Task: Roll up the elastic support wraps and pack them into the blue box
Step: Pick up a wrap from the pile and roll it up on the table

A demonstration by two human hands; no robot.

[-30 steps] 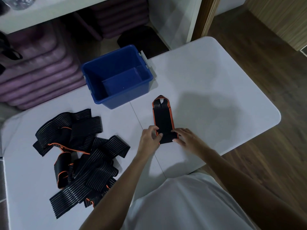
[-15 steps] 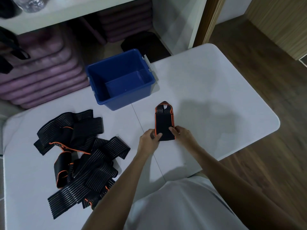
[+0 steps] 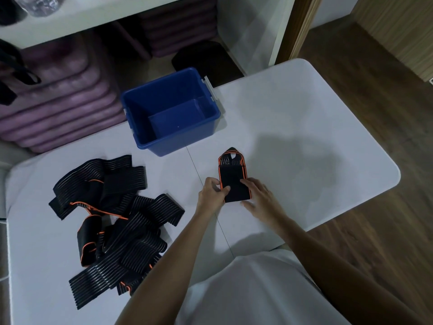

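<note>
Wrap [image 3: 232, 177] lies flat, long axis running toward blue box [image 3: 171, 113], tapered end nearest it. Left hand [image 3: 210, 192] pinches its near end; right hand [image 3: 257, 195] presses flat beside. Loose wraps [image 3: 112, 219] heaped left of box.

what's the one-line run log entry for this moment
stage: rolling one wrap | left hand: pinches near end | right hand: presses it | blue box: empty | pile: unrolled, left

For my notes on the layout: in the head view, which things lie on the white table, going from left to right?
Pile of unrolled black wraps → blue box → left hand → black wrap with orange edging → right hand.
</note>
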